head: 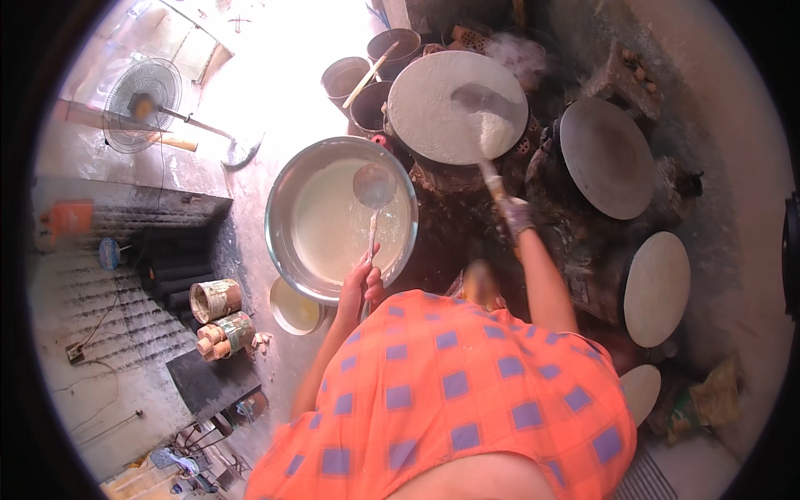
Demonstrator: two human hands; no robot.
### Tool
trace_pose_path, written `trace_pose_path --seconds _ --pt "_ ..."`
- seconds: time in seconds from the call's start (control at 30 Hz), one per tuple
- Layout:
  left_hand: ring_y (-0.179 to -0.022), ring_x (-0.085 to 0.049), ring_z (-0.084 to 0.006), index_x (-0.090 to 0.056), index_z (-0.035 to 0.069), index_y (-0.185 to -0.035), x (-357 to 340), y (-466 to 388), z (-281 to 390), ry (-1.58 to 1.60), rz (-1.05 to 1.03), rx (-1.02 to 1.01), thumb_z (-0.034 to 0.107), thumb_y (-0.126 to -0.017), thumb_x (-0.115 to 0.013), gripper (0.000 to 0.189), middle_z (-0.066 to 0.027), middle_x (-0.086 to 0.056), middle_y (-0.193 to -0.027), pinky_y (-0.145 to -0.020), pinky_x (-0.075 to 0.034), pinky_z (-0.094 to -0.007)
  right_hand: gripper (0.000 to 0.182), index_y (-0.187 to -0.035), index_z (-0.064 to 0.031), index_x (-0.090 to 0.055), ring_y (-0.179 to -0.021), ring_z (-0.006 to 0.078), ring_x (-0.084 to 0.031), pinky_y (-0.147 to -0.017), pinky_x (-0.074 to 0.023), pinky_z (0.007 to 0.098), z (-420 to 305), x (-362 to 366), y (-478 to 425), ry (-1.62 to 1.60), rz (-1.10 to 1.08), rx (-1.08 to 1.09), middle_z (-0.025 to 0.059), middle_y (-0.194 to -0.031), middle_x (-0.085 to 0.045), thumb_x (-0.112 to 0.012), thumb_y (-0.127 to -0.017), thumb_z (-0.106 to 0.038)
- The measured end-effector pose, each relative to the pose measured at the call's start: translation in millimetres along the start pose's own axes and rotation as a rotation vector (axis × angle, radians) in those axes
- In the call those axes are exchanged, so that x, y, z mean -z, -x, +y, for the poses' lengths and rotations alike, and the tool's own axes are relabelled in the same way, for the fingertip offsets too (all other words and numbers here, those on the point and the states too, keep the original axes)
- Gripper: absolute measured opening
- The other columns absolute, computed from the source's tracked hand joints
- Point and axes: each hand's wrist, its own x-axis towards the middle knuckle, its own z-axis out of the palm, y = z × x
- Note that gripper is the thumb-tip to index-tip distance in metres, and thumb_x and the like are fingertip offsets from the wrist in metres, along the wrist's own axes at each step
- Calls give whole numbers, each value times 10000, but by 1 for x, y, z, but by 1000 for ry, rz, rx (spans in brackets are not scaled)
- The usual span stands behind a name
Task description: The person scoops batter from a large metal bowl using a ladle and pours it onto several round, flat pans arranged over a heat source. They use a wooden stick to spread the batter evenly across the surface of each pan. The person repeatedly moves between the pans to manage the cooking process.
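My left hand (364, 281) grips the handle of a metal ladle (375, 186). The ladle's round bowl hangs over a wide metal basin (272, 234) of pale, creamy batter (319, 231). At the right, my right hand (515, 215), in a greyish covering, holds the handle of a blurred tool (490, 175). The tool reaches onto a round griddle coated with a pale layer (431, 106). A white lump (497, 134) lies at the tool's far end, beside a darker patch (484, 99); whether that patch is bare griddle or tool is unclear.
Steam (515, 56) rises behind the griddle. A bare dark griddle (606, 159) and a pale-coated one (657, 289) curve along my right. Buckets (394, 44) stand beyond the basin, with a pale stick (370, 75) across them. A smaller bowl (294, 306) is at left, with a standing fan (142, 106) farther off.
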Motion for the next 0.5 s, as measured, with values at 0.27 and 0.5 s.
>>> trace_pose_path --seconds 0.27,0.5 --pt "-447 -332 -29 -346 149 -1428 -59 -39 -13 25 36 18 204 -1009 -363 423 62 -360 -655 -418 -293 -195 338 -736 -90 -633 -401 138 -513 -378 -413 330 -1 43 -81 -99 -19 141 -1 -584 -582 -604 -880 -394" --pt "-460 -326 -21 -342 132 -1429 -80 -41 -19 51 42 -86 196 -1013 -363 421 62 -369 -669 -426 -306 -185 401 -873 -92 -725 -665 217 -665 -624 -497 349 -15 107 -86 115 -61 -153 106 -689 -675 -589 -843 -468"
